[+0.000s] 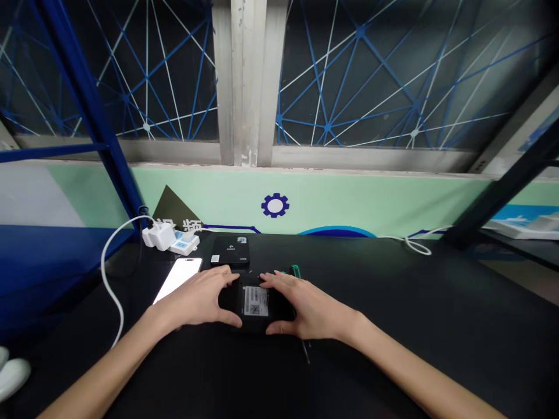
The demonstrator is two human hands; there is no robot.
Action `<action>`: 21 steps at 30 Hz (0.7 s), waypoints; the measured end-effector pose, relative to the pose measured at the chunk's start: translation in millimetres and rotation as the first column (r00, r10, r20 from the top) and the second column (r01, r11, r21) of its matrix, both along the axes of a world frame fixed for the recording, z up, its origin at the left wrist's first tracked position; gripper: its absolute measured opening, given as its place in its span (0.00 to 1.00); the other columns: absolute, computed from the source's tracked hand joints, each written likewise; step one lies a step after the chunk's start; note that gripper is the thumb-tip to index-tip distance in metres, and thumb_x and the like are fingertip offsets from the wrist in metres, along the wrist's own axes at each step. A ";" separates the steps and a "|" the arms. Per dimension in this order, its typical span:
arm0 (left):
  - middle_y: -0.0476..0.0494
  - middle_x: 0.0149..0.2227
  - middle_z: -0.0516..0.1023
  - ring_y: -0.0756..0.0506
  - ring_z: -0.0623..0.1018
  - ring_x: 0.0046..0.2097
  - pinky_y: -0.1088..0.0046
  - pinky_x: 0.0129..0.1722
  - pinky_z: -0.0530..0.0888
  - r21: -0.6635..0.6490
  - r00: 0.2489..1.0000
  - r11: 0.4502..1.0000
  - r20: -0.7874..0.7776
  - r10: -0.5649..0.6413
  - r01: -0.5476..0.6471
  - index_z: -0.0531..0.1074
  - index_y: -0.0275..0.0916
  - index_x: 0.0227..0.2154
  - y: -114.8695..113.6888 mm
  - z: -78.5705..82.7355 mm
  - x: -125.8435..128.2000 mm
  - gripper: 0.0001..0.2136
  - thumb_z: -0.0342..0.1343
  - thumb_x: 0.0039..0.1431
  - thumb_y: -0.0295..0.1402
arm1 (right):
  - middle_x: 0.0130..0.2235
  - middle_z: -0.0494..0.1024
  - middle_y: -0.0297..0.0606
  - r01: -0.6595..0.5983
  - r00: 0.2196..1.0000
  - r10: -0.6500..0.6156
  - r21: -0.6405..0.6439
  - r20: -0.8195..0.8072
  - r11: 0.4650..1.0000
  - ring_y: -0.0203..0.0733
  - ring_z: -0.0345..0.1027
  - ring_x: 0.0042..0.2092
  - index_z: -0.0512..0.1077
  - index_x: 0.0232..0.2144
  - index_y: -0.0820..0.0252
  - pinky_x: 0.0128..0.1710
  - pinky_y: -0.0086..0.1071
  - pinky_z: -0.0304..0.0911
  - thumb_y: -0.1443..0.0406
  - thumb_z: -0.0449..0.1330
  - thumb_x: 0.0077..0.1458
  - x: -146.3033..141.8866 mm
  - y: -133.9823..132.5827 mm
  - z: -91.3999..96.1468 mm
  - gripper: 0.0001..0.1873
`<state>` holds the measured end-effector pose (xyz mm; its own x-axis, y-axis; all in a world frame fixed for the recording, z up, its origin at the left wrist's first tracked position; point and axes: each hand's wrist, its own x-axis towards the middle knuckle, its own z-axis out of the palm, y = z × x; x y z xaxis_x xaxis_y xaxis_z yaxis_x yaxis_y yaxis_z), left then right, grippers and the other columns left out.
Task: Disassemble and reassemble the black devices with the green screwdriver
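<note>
A small black box with a white label point(255, 302) lies on the black table point(393, 326) in front of me. My left hand point(198, 299) grips its left side, fingers along the far edge and thumb at the near edge. My right hand point(305, 305) grips its right side the same way. Just beyond the right hand's fingers lies a green-handled screwdriver point(293, 270). A second black box with a small sticker point(230, 251) sits farther back.
A white phone point(178, 278) lies left of my left hand. A white power strip with a plug point(170, 238) and its white cable point(107, 273) sit at the back left. Another white cable point(417, 244) lies at the back right. Blue frame posts stand left.
</note>
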<state>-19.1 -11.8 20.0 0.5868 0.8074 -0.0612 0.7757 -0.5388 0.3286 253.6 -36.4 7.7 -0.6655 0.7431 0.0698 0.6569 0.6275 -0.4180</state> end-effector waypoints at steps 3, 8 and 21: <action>0.42 0.50 0.75 0.36 0.75 0.51 0.67 0.44 0.71 -0.005 1.000 1.000 0.009 0.011 -0.011 0.68 0.42 0.60 0.2 -0.5 0.2 0.42 0.64 0.44 0.60 | 0.65 0.65 0.52 -0.021 0.999 0.022 0.040 -0.031 0.999 0.61 0.58 0.66 0.68 0.60 0.62 0.65 0.51 0.56 0.43 0.67 0.48 -0.6 1.2 0.2 0.45; 0.43 0.50 0.75 0.36 0.75 0.50 0.67 0.43 0.71 -0.002 1.000 1.000 0.014 0.011 -0.011 0.68 0.43 0.60 0.5 -1.6 0.2 0.43 0.64 0.43 0.61 | 0.63 0.69 0.50 -0.018 0.997 0.021 0.046 -0.072 0.999 0.60 0.62 0.64 0.71 0.58 0.60 0.63 0.49 0.59 0.42 0.69 0.45 -0.9 3.4 -1.9 0.44; 0.43 0.48 0.75 0.37 0.76 0.49 0.66 0.44 0.71 -0.019 1.000 1.000 0.011 -0.011 0.011 0.69 0.43 0.55 -1.5 4.9 -1.0 0.41 0.63 0.41 0.62 | 0.58 0.74 0.47 0.086 0.987 -0.059 0.179 -0.152 0.980 0.56 0.66 0.61 0.70 0.58 0.57 0.62 0.50 0.60 0.52 0.66 0.54 25.7 22.7 1.5 0.32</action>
